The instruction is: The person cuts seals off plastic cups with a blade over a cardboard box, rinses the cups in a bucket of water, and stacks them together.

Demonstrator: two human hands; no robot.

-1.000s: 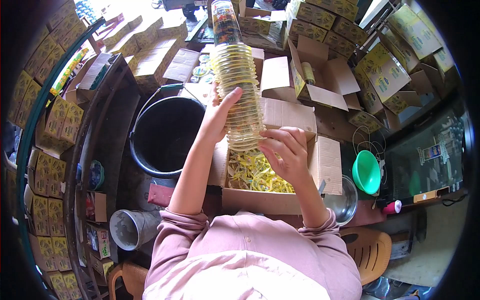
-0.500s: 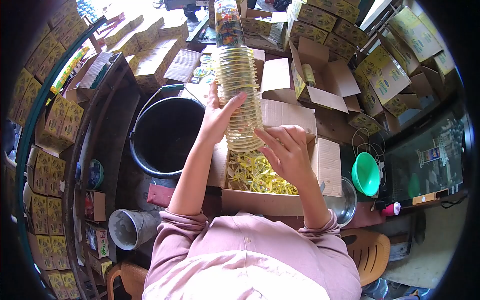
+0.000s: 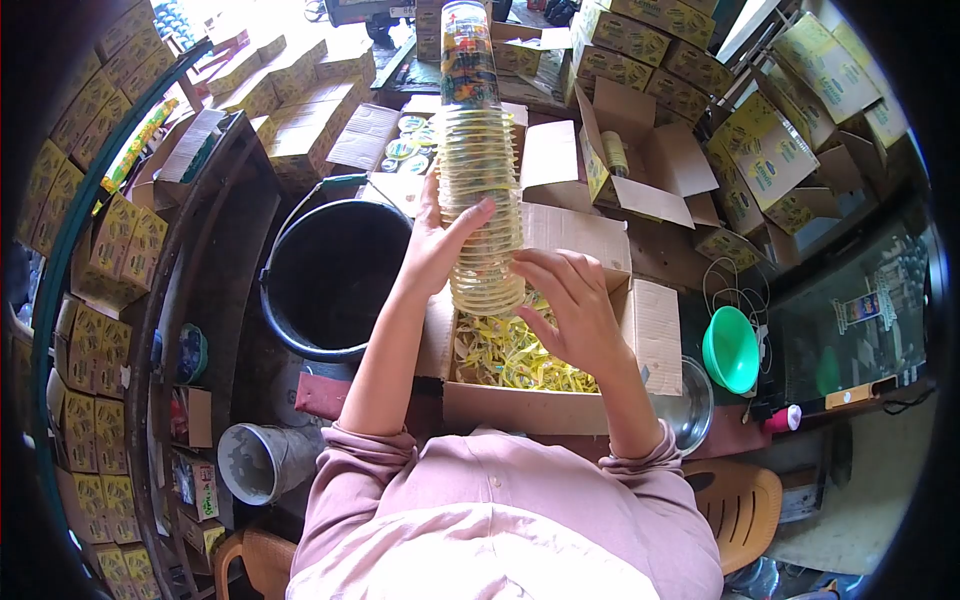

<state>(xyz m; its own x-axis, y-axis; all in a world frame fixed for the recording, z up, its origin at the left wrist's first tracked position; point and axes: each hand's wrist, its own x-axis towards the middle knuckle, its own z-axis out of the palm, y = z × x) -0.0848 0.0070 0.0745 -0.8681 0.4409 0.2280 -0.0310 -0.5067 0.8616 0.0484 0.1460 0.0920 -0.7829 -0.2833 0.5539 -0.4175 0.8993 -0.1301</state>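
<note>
A long stack of what look like nested clear plastic cups (image 3: 480,150) points away from me, its far end printed in dark colours and its ridged rims yellowish. My left hand (image 3: 440,240) is wrapped round the stack from the left, thumb across the top. My right hand (image 3: 575,300) is at the near right edge, fingertips against or very close to the rims, thumb spread from the fingers. Beneath the near end is an open cardboard box (image 3: 525,405) holding a tangle of yellow strips (image 3: 515,350). The stack hides part of the box.
A black bucket (image 3: 335,350) stands left of the box, a grey pail (image 3: 250,465) nearer me. To the right are a green bowl (image 3: 731,350) and a metal bowl (image 3: 700,420). Further away, an open carton (image 3: 660,165) and stacked yellow cartons (image 3: 640,45) line the back.
The stack has shifted slightly down and toward me, with my left hand lowered a little. My right thumb and fingers have spread further apart.
</note>
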